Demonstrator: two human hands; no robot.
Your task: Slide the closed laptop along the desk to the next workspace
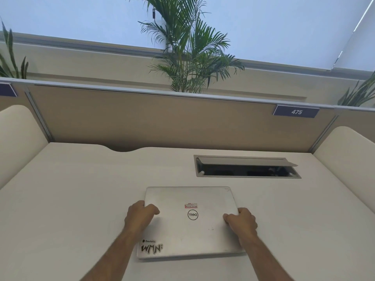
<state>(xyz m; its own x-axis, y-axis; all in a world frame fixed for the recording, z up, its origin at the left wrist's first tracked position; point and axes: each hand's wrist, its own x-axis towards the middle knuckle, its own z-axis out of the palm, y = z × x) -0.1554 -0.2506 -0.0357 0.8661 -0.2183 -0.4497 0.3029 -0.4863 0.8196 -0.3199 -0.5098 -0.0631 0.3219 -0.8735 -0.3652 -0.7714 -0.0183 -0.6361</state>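
Note:
A closed silver laptop (190, 230) with a round logo and stickers lies flat on the white desk (71, 199), near its front middle. My left hand (140, 216) grips the laptop's left edge, thumb on the lid and fingers curled round the side. At the opposite side, my right hand (242, 221) holds the right edge the same way. Both forearms reach in from the bottom of the view.
An open cable box (246, 166) with a raised grey flap is set into the desk just behind the laptop, to the right. A tan partition (162, 120) with a "475" label (296, 111) backs the desk. White side dividers (353, 157) stand left and right. Palms rise behind.

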